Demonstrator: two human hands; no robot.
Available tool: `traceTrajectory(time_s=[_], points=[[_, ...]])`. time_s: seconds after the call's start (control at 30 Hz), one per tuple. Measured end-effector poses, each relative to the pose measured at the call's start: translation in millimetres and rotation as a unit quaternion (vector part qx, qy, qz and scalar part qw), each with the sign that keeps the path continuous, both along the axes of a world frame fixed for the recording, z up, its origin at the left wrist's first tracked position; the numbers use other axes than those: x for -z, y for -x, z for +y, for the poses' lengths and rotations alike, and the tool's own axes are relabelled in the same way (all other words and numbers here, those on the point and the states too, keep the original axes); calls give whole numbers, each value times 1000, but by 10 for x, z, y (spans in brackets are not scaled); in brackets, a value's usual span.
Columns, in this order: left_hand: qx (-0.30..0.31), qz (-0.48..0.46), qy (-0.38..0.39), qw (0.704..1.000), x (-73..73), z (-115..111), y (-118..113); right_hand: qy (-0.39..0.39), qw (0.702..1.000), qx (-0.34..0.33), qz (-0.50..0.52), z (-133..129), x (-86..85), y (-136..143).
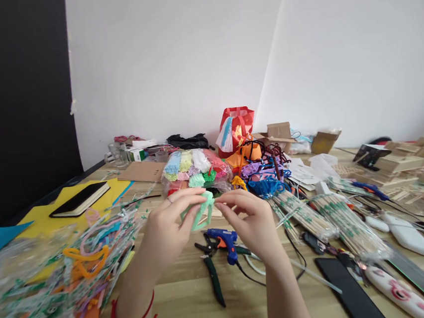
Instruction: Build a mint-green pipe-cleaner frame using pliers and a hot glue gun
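My left hand (pixel 169 225), with a ring on one finger and a red string round the wrist, pinches a mint-green fuzzy piece (pixel 203 211) that looks like bent pipe cleaner formed into loops. At the right edge of this piece, the thumb and fingertips of my right hand (pixel 248 218) are pinched together on it; the exact spot of contact is small and blurred. Below the hands, on the wooden table (pixel 181 302), lie a blue hot glue gun (pixel 224 240) and dark-handled pruning cutters (pixel 212 271).
Loose strips and wrappers (pixel 69 277) heap on the left beside a black notebook (pixel 81 199). Behind the hands are bagged coloured bundles (pixel 196 168), an orange and purple pile (pixel 258 167) and a red bag (pixel 237 126). Bagged sticks (pixel 349 221) and a black phone-like slab (pixel 348 288) lie right.
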State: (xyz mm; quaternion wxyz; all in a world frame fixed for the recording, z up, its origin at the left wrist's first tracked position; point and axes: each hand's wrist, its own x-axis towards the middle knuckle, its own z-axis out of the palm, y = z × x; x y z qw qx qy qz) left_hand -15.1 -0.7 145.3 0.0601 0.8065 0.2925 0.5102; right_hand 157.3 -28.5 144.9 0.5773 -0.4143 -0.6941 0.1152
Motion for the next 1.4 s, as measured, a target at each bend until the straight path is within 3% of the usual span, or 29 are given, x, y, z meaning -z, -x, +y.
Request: traceTrajectory(time_s=[0.17,0.43,0.67,0.77,0.97,1.17,1.4], points=[[26,-39,63,997,-18,-4,50,2,999,-29,13,-39,-37,12],[143,-98,145,974,-54,-17,145,10,997,-72,41,-137,-89,53],[205,-81,151,964,-44,10,222,107,960,-205,160,-109,-67,78],[223,-75,138,962,-54,11,214,164,945,-231,164,-104,-52,73],[236,-73,114,962,-66,10,174,249,930,-223,150,-138,-29,53],[231,-67,110,964,-65,18,149,263,927,-221,152,-151,-48,38],[153,-55,97,982,-94,-19,223,245,941,-189,138,-139,-36,87]])
